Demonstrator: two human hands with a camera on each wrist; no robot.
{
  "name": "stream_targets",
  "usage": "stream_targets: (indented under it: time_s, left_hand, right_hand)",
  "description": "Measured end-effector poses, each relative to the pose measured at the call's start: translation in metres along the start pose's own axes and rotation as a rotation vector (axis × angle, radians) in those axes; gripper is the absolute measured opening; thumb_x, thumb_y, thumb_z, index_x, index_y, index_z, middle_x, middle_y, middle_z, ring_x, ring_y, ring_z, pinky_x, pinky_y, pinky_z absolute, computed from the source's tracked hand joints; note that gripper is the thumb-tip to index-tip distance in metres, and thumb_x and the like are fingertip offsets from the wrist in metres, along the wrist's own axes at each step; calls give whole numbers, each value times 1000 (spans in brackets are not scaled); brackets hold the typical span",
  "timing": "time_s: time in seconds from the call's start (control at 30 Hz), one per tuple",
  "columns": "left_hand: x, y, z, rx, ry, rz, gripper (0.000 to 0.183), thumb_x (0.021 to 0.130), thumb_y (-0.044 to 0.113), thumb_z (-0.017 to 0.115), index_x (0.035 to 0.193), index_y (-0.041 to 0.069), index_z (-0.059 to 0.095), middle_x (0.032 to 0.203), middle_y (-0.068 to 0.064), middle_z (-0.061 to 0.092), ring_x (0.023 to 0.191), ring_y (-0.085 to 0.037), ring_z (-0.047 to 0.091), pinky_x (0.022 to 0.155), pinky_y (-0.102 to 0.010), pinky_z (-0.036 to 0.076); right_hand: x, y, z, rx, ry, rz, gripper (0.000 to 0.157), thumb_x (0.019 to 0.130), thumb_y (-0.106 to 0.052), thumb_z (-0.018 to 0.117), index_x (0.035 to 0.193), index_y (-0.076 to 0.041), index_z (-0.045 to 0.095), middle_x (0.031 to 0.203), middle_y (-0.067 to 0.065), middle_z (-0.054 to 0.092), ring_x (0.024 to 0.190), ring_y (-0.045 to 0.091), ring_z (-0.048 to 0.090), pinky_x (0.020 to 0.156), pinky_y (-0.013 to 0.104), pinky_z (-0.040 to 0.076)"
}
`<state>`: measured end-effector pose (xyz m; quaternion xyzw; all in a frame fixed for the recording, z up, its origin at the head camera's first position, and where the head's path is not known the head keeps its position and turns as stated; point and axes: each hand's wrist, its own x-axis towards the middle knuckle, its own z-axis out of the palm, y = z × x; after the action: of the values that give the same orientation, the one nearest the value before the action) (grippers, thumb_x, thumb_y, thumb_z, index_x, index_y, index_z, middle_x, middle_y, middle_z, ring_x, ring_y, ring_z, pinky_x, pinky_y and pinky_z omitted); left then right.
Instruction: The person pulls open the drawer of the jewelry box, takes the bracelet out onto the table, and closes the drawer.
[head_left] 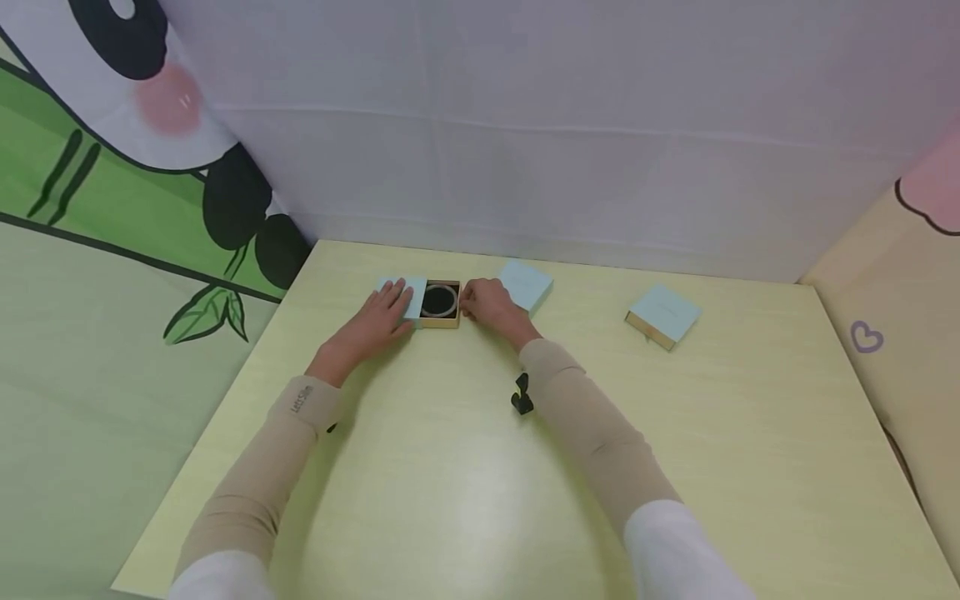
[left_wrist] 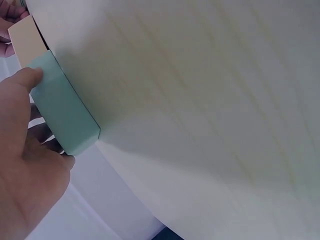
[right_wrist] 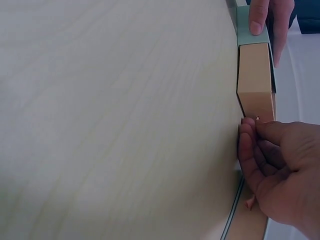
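A pale blue box sleeve lies near the table's back edge, with a tan drawer slid partly out of its right end. Inside the drawer is a light grey ring, like a bangle, around a dark round centre. My left hand lies over the sleeve and grips it, thumb on the near side, fingers reaching over the far side. At the drawer's outer end, thumb and fingertips of my right hand pinch a small pull tab, mostly hidden by them.
Just behind my right hand lies a second pale blue box. A third blue box with a tan end sits farther right. The pale wooden table meets a cloth backdrop along its back edge.
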<state>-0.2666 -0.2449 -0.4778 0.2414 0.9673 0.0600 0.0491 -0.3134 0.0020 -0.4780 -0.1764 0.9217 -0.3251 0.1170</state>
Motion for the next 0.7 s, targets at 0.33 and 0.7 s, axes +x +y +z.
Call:
stream_targets:
  time_s: [0.33,0.7]
  left_hand:
    - [1,-7,1,87,21,45,64,102,36,40,151,3,15,156,-21,11,143,-40,11,113,-55,15]
    - [-1,-6,1,43,3,20,66,102,37,38,151,2,12,157,-19,8,144,-37,8,113,-56,14]
  right_hand:
    - [-4,6,-6,-34,16,20,13,96,-15,53,93,-9,64,79,1,67,66,12,62,60,23,49]
    - [-7,14,-9,-38,28,19,14,97,-12,50,94,-8,63,79,1,66,66,12,62,58,23,49]
